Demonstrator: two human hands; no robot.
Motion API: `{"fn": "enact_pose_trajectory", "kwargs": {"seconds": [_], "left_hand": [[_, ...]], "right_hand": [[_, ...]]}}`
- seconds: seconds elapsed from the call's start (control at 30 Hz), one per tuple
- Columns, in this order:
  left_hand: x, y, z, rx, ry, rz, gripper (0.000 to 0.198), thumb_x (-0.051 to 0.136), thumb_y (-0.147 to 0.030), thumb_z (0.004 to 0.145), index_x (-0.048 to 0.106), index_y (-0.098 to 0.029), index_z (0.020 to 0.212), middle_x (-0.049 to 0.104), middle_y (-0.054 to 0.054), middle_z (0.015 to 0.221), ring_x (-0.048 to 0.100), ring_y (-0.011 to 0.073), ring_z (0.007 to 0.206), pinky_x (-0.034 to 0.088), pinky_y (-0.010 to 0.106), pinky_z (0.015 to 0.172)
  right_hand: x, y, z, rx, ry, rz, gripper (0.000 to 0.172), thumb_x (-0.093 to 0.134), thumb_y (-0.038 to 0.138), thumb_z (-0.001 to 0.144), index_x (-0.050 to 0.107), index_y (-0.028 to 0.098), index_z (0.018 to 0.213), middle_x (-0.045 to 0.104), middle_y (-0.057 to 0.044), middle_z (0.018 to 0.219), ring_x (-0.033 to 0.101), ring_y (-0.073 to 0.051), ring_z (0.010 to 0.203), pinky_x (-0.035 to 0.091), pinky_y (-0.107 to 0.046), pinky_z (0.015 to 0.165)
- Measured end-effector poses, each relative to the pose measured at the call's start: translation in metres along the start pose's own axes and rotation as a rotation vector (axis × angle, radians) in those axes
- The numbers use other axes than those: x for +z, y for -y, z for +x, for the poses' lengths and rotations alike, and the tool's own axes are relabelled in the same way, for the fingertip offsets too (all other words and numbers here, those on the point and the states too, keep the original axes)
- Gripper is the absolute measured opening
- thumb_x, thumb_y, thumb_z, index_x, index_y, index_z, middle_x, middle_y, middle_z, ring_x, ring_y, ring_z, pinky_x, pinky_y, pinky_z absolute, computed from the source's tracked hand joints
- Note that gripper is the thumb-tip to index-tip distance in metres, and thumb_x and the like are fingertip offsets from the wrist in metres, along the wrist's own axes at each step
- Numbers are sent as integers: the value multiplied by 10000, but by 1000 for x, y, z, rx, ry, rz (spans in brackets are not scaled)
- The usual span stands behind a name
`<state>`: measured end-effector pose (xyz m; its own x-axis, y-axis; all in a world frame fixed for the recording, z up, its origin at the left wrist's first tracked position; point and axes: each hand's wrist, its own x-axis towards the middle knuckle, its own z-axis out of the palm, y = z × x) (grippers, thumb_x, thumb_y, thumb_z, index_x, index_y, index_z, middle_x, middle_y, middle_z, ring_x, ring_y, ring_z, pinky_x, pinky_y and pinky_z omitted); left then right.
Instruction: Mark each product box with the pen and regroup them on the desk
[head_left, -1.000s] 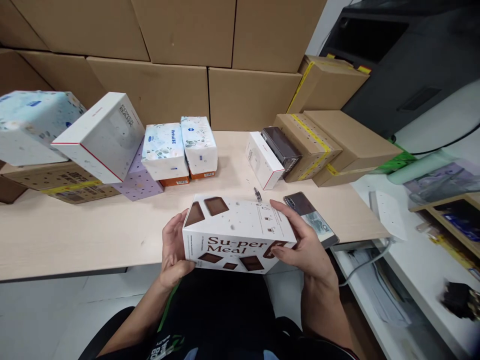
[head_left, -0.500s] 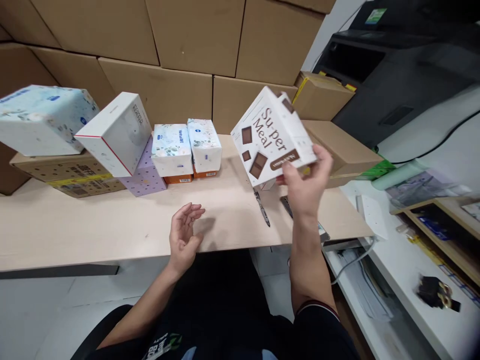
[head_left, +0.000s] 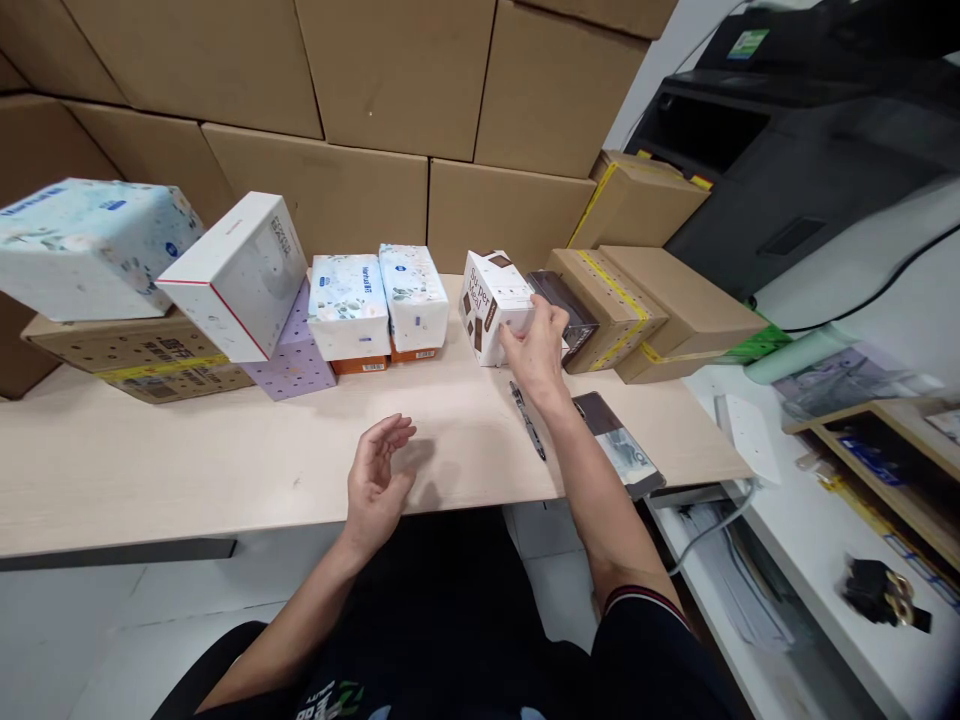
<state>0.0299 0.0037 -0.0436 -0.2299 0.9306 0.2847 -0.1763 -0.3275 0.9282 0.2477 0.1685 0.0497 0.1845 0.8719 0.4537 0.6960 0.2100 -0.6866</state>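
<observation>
My right hand [head_left: 538, 342] grips the near right side of a white "Su-per Meal" box [head_left: 489, 290] with brown chocolate pictures, which is down at table level. Just right of it stands a dark brown box [head_left: 571, 310], partly behind my fingers. My left hand [head_left: 379, 482] hovers over the table's front edge with fingers apart and nothing in it. A pen [head_left: 528, 420] lies on the table below my right wrist. Beside my right forearm is a dark clipboard-like item [head_left: 616, 445] with a grey picture.
Tissue packs [head_left: 349, 300] on orange boxes stand left of the Su-per Meal box. Farther left, a white box [head_left: 232, 275] leans over a purple box [head_left: 296, 350]. Taped cartons [head_left: 611, 310] stand right. Stacked cardboard boxes [head_left: 315, 190] line the back; a black machine [head_left: 750, 170] is behind right.
My right hand has lowered the Su-per Meal box from the air, away from me, to the table between the tissue packs and the brown box. The left hand has barely moved.
</observation>
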Motion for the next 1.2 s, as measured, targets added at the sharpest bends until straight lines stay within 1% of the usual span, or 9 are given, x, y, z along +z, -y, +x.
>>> {"fn": "enact_pose_trajectory", "kwargs": {"seconds": [0.23, 0.37, 0.47, 0.6, 0.73, 0.87, 0.93, 1.03, 1.2], "left_hand": [[1, -1, 0, -3, 20, 38, 458, 744, -187, 824, 695, -257, 1275, 710, 85, 1295, 697, 242, 1211, 561, 448, 1103], [-1, 0, 1, -6, -4, 45, 450, 742, -191, 826, 699, -268, 1267, 722, 76, 1289, 710, 236, 1200, 571, 435, 1090], [-2, 1, 1, -16, -9, 45, 447, 746, -202, 823, 695, -262, 1264, 731, 81, 1274, 721, 237, 1172, 582, 443, 1071], [-3, 2, 3, -14, -7, 33, 445, 753, -202, 827, 694, -271, 1262, 738, 70, 1256, 724, 212, 1159, 582, 395, 1051], [-2, 2, 2, -16, -12, 18, 441, 760, -206, 831, 692, -263, 1262, 731, 73, 1252, 722, 207, 1148, 578, 380, 1034], [-1, 2, 4, 16, -100, -32, 472, 796, -221, 823, 680, -297, 1274, 693, 57, 1304, 698, 199, 1174, 568, 348, 1017], [1, 2, 6, 15, -156, -74, 457, 799, -259, 841, 677, -323, 1277, 675, 41, 1330, 676, 192, 1203, 561, 321, 1004], [3, -1, 8, -52, -145, -58, 379, 714, -404, 936, 674, -307, 1301, 664, 56, 1375, 659, 209, 1215, 561, 330, 987], [10, -13, 7, -104, 45, 132, 557, 657, -525, 976, 584, -227, 1441, 680, 126, 1379, 689, 267, 1137, 587, 373, 876]], "right_hand": [[9, 71, -20, -391, 97, -11, 566, 632, 517, 979, 524, 219, 1447, 382, -164, 1491, 602, -274, 1229, 516, -487, 1121], [33, 111, -17, -342, 256, -122, 640, 554, 619, 1004, 522, 221, 1504, 341, -216, 1555, 566, -395, 1312, 493, -585, 1084], [46, 118, -9, -235, 356, -117, 612, 512, 612, 1024, 568, 185, 1459, 427, -220, 1464, 610, -421, 1251, 519, -589, 1009], [52, 104, 5, -158, 330, -46, 544, 594, 452, 1008, 556, 151, 1460, 495, -203, 1387, 642, -348, 1214, 504, -523, 1056], [25, 71, 1, -87, 201, 129, 416, 654, 376, 921, 675, 163, 1278, 615, -166, 1286, 630, -312, 1191, 501, -491, 1073], [-26, 23, -44, -67, 183, 427, 360, 575, 480, 941, 713, 232, 1163, 722, -82, 1169, 646, -274, 1120, 509, -452, 1032], [-42, 1, -73, 62, 234, 579, 401, 549, 535, 957, 709, 233, 1166, 742, -55, 1075, 676, -254, 1010, 551, -396, 907], [-42, -21, -108, 262, 337, 693, 471, 528, 623, 958, 712, 217, 1111, 738, -31, 928, 683, -236, 856, 560, -359, 758], [-25, -29, -133, 298, 343, 565, 496, 537, 657, 964, 720, 213, 1089, 739, -81, 1133, 661, -263, 1097, 543, -390, 924]]}}
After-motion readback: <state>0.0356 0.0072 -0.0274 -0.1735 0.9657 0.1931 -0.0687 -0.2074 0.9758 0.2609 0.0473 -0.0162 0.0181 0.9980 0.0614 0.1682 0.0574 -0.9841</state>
